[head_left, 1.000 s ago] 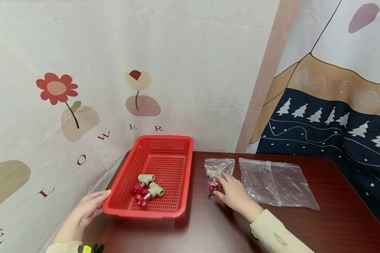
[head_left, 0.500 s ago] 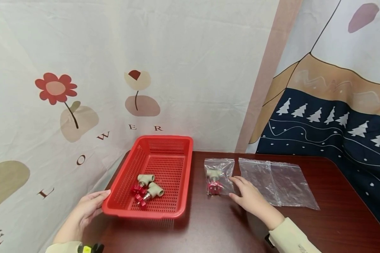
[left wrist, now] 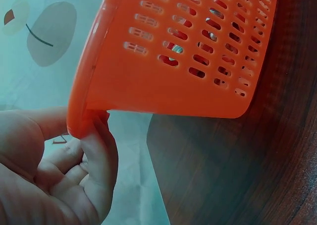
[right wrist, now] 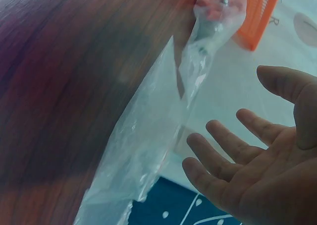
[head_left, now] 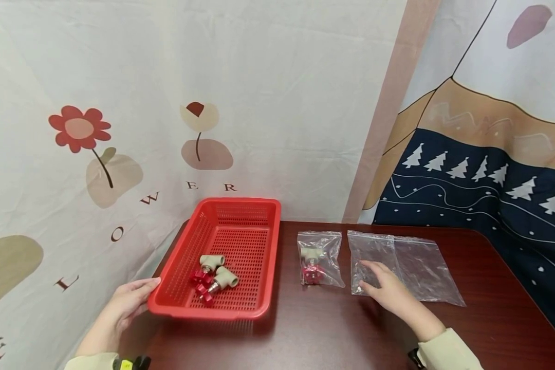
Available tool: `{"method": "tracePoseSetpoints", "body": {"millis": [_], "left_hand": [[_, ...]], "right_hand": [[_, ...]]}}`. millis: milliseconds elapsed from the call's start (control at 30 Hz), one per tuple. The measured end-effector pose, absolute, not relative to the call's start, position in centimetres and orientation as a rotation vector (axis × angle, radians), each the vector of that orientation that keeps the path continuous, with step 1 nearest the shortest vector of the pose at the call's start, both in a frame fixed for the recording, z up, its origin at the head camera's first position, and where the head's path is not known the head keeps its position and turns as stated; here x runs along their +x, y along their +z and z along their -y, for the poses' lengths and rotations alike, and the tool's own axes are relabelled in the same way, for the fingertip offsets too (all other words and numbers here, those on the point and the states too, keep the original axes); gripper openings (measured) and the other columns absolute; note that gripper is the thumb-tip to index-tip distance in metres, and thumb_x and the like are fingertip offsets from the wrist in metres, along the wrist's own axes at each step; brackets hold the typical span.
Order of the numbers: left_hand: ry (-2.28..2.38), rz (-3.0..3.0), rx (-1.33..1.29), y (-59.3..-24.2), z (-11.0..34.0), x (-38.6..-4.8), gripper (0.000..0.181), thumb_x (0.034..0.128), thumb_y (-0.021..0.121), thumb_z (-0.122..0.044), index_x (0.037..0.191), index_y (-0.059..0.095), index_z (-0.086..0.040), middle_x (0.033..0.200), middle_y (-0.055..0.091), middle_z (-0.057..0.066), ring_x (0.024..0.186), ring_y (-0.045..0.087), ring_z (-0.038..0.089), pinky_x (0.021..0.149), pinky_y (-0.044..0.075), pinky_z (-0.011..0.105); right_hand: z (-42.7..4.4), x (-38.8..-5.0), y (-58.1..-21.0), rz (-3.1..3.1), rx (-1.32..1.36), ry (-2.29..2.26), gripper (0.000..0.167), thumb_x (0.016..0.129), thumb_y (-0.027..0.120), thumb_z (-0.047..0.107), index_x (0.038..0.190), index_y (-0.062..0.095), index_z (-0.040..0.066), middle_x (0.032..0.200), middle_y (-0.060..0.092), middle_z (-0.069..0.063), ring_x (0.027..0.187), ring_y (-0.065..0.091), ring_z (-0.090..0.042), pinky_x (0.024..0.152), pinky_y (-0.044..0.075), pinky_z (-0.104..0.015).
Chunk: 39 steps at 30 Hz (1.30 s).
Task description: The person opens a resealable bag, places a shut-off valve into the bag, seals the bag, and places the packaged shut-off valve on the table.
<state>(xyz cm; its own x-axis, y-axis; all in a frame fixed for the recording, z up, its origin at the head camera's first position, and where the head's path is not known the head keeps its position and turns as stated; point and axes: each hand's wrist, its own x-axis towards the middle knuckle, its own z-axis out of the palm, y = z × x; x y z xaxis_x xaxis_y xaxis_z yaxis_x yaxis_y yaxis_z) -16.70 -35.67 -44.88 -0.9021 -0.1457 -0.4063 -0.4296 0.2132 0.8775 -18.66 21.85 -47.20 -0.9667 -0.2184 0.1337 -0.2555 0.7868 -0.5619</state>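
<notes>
My left hand (head_left: 126,308) pinches the near left corner of the red basket (head_left: 176,310); in the left wrist view, thumb and fingers (left wrist: 101,155) clasp its rim. Inside the basket lie two valves (head_left: 225,278) with pale green bodies and red handles. Right of the basket, a clear zip bag (head_left: 331,262) holds a similar valve. My right hand (head_left: 393,294) is over the left part of the flat clear bags (head_left: 425,272), its fingers apart and holding nothing. The right wrist view shows the right hand (right wrist: 247,160) beside the clear bags (right wrist: 143,131).
The dark wooden table (head_left: 305,329) carries everything. A printed cloth (head_left: 305,128) hangs behind it and along the left, and dark blue fabric (head_left: 481,200) with white trees borders the right side.
My right hand has let go of the bagged valve and moved right, over the flat bags. The left hand stays on the basket's corner.
</notes>
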Motion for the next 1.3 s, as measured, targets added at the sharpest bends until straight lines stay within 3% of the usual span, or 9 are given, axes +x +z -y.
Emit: {"method": "tracePoseSetpoints", "body": {"millis": [267,533,933,1300], "left_hand": [[1.706,-2.296,-0.574,-44.7,35.4,-16.7,0.069,0.0928,0.059,-0.034,0.134,0.037,0.017,0.096,0.071,0.009,0.082,0.07,0.014,0.077,0.057,0.037],[1.61,-2.405,-0.562,-44.0,34.7,-16.7,0.067,0.0938,0.057,-0.033,0.132,0.038,0.018,0.097,0.069,0.018,0.08,0.069,0.016,0.074,0.058,0.037],[1.396,-2.592,-0.567,-43.7,34.3,-16.8,0.064,0.0936,0.056,-0.037,0.131,0.044,0.014,0.114,0.058,0.033,0.079,0.066,0.02,0.07,0.058,0.038],[1.316,-2.645,-0.55,-43.8,34.3,-16.9,0.063,0.0929,0.058,-0.036,0.129,0.045,0.014,0.116,0.055,0.036,0.079,0.066,0.022,0.07,0.058,0.04]], "right_hand": [[-24.1,-18.3,-47.2,2.966,0.277,0.991,0.053,0.088,0.066,0.024,0.133,0.049,0.001,0.13,0.052,-0.024,0.114,0.053,-0.042,0.091,0.044,-0.058],[-25.3,-17.9,-47.5,2.997,0.202,0.994,0.051,0.089,0.065,0.025,0.131,0.051,0.0,0.126,0.055,-0.024,0.109,0.055,-0.042,0.086,0.047,-0.056],[-26.3,-17.8,-47.8,2.982,0.14,1.031,0.047,0.089,0.065,0.022,0.127,0.052,-0.004,0.119,0.057,-0.025,0.1,0.059,-0.037,0.079,0.052,-0.048],[-29.1,-19.5,-48.4,3.048,-0.098,0.945,0.051,0.09,0.057,0.022,0.124,0.047,-0.015,0.117,0.053,-0.035,0.106,0.052,-0.048,0.087,0.044,-0.057]]}}
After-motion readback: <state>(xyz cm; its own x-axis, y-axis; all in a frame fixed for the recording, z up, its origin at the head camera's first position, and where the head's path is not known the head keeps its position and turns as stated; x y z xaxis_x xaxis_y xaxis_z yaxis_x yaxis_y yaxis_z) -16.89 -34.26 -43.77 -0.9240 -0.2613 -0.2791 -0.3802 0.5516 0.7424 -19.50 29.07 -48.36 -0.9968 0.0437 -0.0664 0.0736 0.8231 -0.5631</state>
